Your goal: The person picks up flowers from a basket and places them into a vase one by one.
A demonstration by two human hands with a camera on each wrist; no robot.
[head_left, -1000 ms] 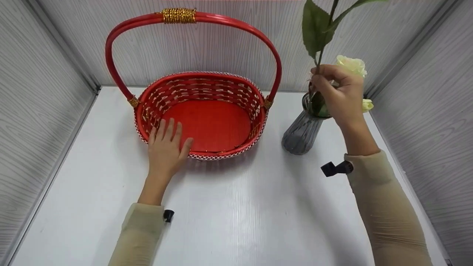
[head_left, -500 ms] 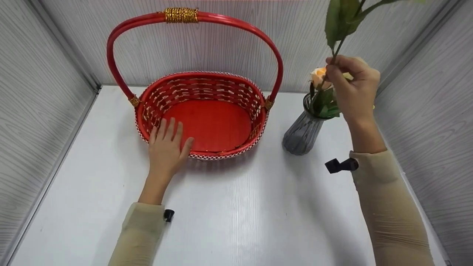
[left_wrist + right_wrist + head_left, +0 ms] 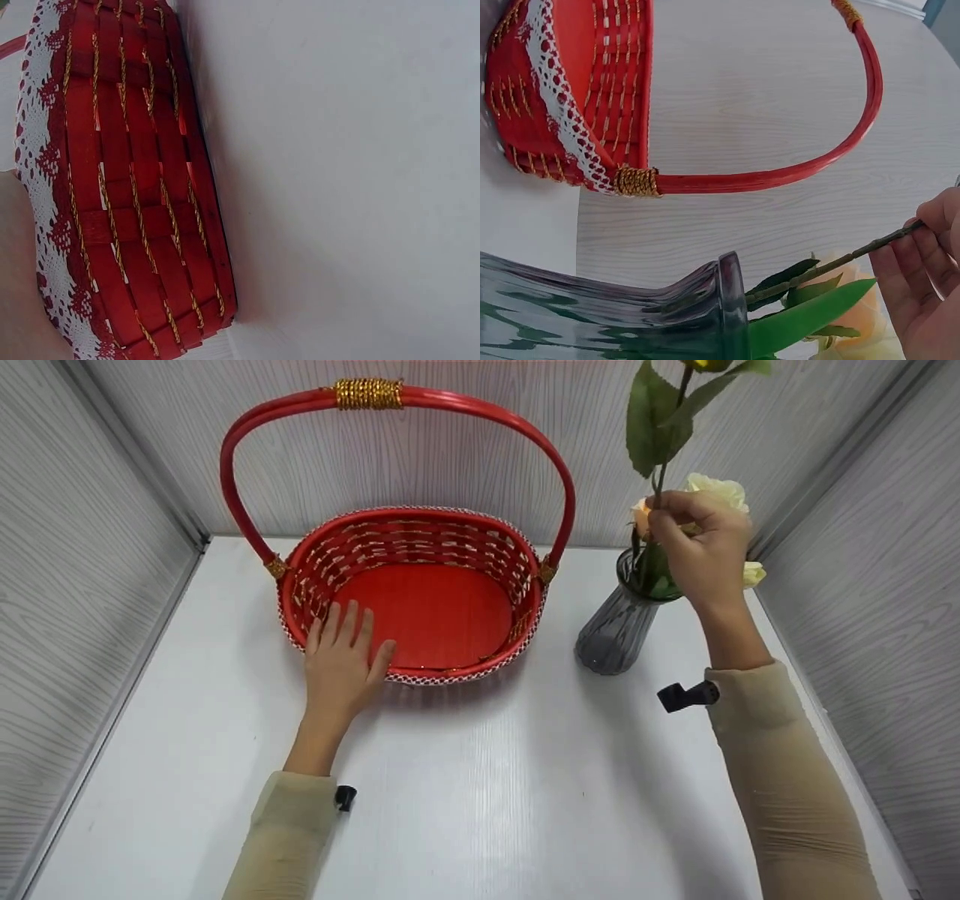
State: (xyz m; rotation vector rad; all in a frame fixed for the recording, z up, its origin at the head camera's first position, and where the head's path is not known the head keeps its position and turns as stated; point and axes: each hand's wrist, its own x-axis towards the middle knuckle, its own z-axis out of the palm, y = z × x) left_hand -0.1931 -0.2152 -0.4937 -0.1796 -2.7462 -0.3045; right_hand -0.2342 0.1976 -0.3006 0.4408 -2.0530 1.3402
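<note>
My right hand (image 3: 709,540) pinches the dark green stem (image 3: 847,255) of a flower above a grey ribbed glass vase (image 3: 615,630). In the right wrist view the stem runs down into the mouth of the vase. Its leaves (image 3: 660,420) rise above the hand, and only the yellow underside of its bloom (image 3: 707,364) shows at the top edge. A peach rose (image 3: 859,304) and cream flowers (image 3: 720,491) stand in the vase behind the hand. My left hand (image 3: 337,664) rests with straight fingers over the front-left rim of a red woven basket (image 3: 420,673).
The basket's tall arched handle (image 3: 487,409) has gold wrapping at its top. White lace trim (image 3: 45,165) lines the rim. White table (image 3: 465,795) extends in front of basket and vase. Grey wood-grain panels (image 3: 420,457) enclose the back and both sides.
My right hand went up and right with the stem, then came back left and down. The yellow bloom's underside has come into view. My left hand has stayed on the basket rim.
</note>
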